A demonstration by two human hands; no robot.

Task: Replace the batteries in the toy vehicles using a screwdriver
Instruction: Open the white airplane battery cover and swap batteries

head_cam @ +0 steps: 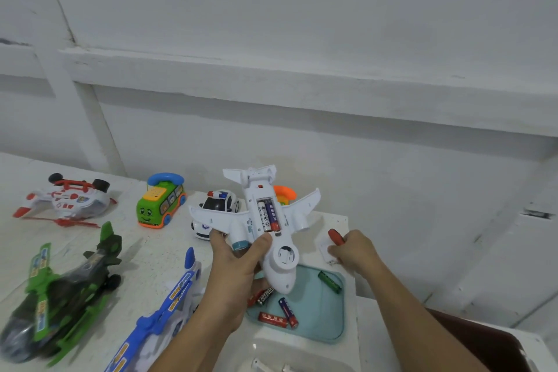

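**Fig.** We hold the white plastic toy airplane (283, 241) belly-up in our left hand (235, 266), fingers curled round its wing root, so the uncovered battery bay (268, 214) faces us. At its 3 o'clock, our right hand (356, 251) grips the red-handled screwdriver (335, 235), apparently parked. At 6 o'clock, a pale-blue plastic tray (326, 326) on the white tabletop (157, 251) corrals loose batteries (273, 319).

Left hand (238, 264) and right hand (354, 251) of the person, both bare. Left forearm (193, 338) and right forearm (422, 320) likewise bare, uncovered to the frame edge at 6 and 5 o'clock respectively.
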